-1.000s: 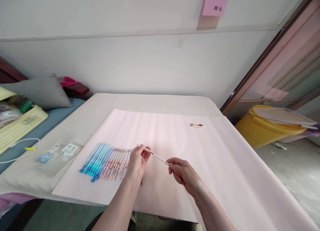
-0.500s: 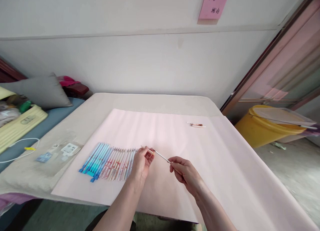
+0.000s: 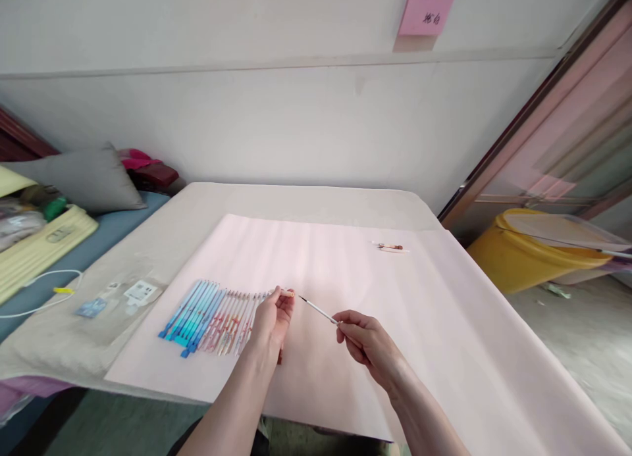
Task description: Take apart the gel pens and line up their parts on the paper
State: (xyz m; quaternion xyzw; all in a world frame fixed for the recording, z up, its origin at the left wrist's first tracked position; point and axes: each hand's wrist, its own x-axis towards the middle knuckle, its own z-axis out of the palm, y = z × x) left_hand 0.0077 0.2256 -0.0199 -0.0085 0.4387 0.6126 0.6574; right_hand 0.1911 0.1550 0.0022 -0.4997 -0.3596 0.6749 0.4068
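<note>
My left hand (image 3: pixel 274 316) is closed in a pinch around a pale pen barrel (image 3: pixel 288 293); only one end of it shows past my fingers. In my right hand (image 3: pixel 364 337) is a thin white pen refill (image 3: pixel 318 308), held by its rear end. Its dark tip points up and left, a small gap away from the barrel. Left of my left hand lies a row of blue pens (image 3: pixel 192 316) and pale patterned pens (image 3: pixel 224 328), side by side, partly covered by my left hand.
Small pen parts (image 3: pixel 391 247) lie toward the back of the pink sheet (image 3: pixel 345 272). A clear plastic bag (image 3: pixel 116 304) is on the left of the padded surface. A yellow bin (image 3: pixel 513 252) stands at the right, and a grey pillow (image 3: pixel 99 179) lies at the far left.
My left hand has shifted slightly left, away from the refill, so the dark tip now shows free of the barrel. My right hand has barely moved.
</note>
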